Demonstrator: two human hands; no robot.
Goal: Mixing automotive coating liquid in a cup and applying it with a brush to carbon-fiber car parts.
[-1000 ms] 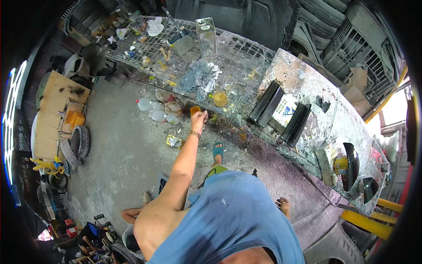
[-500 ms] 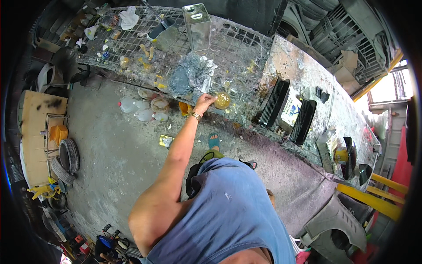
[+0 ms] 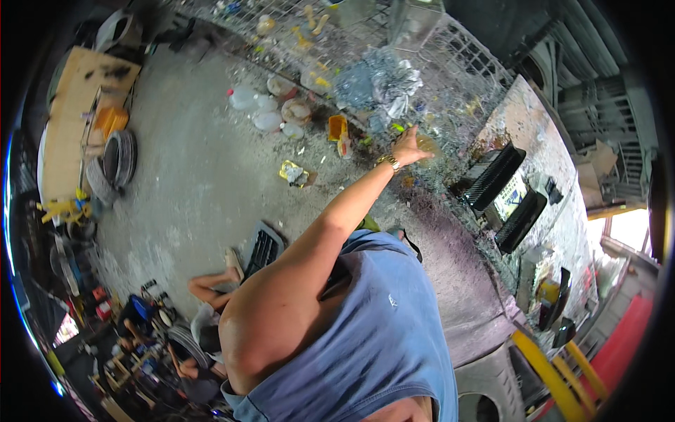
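My left hand [image 3: 408, 148], with a gold watch [image 3: 389, 163] on the wrist, stretches out to the near edge of the cluttered workbench. Its thumb and fingers lie round the side of a round, clear cup [image 3: 430, 149] with something amber in it, which looks smeared by motion. Just beyond the hand is a heap of crumpled grey plastic sheet and foil [image 3: 380, 83]. My right hand is out of sight.
Black louvred panels [image 3: 498, 176] lie on the bench to the right. On the floor are plastic bottles [image 3: 264, 107], an orange container [image 3: 338, 128] and a dark grille-like part [image 3: 266, 246]. Another person's leg [image 3: 214, 285] shows at lower left. Yellow bars [image 3: 548, 369] stand lower right.
The view has swung left, so the bench sits farther right and more floor shows. My fingers have gone from the amber cup's rim to round its side.
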